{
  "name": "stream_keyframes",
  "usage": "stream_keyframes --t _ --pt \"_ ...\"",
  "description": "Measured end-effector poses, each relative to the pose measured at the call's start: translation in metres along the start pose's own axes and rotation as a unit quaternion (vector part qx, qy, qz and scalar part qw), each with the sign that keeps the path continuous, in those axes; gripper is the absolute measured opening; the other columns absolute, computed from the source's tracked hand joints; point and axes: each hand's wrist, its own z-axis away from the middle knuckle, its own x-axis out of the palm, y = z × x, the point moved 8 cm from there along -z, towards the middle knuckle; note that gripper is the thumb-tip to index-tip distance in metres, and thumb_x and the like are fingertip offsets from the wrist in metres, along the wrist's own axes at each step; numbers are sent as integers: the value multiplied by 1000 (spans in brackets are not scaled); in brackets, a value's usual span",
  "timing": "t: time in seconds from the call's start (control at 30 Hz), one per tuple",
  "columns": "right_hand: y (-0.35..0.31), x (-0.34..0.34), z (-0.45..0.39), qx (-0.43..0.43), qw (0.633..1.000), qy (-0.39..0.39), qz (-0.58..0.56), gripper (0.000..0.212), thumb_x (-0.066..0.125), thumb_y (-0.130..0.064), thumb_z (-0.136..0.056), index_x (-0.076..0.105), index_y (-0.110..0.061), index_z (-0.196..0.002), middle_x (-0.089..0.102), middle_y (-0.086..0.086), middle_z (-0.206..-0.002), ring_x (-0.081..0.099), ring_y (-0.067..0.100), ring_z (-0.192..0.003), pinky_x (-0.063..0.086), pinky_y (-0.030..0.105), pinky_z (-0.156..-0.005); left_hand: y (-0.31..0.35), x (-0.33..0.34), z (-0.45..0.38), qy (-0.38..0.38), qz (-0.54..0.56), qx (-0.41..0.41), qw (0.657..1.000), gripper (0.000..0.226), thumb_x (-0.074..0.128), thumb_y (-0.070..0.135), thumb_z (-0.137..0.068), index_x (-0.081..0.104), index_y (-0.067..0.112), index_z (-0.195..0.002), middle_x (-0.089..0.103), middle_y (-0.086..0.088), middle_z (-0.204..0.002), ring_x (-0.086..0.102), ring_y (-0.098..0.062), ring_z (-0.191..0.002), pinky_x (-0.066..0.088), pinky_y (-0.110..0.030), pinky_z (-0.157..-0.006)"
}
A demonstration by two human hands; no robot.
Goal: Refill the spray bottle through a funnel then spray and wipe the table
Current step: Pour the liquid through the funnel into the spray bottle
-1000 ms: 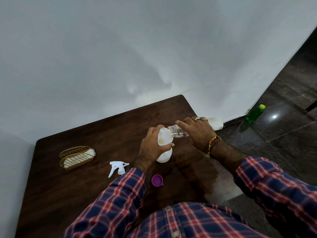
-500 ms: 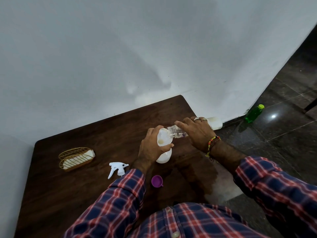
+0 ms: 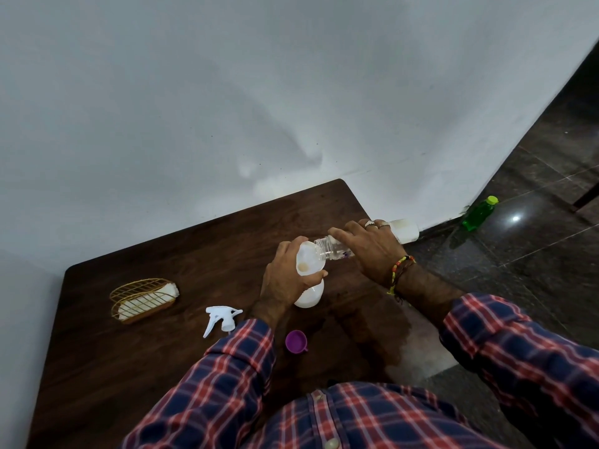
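Head view: right hand around tilted bottle

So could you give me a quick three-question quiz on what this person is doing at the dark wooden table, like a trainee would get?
1. True or false: the white trigger spray head is screwed onto the white plastic spray bottle.
2. Which hand tips the clear plastic bottle into the white funnel?
A. left hand
B. right hand
3. Fill in: the small purple cap lies on the dark wooden ____.

Key: 1 false, it lies loose on the table; 2 B; 3 table.
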Motion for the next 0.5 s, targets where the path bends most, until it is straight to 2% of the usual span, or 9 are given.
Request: stream_keyframes --t 0.17,0.33,0.5 --pt "0 -1 0 3 1000 -7 0 64 60 -17 -82 38 -29 -140 56 5 -123 57 33 -110 42 48 -94 -1 0 -1 1 1 -2 1000 80 77 56 -71 41 29 -137 47 3 -136 51 -16 -117 45 -30 -88" --pt "-1 -4 1 1 1000 -14 1 63 57 -18 -86 35 -28 -144 54 6 -128 55 34 -114 41 48 -97 0 0 -1 -1 1 -3 1000 80 77 54 -72 41 27 -138 46 2 -138 51 -16 -119 39 -24 -84" --pt "-2 -5 1 0 1000 -2 1 63 61 -14 -80 42 -27 -139 59 7 -121 58 35 -108 43 49 -93 0 0 0 -1 4 -1 1000 79 77 54 -72 42 27 -138 47 2 -138 51 -16 -118 39 -23 -85"
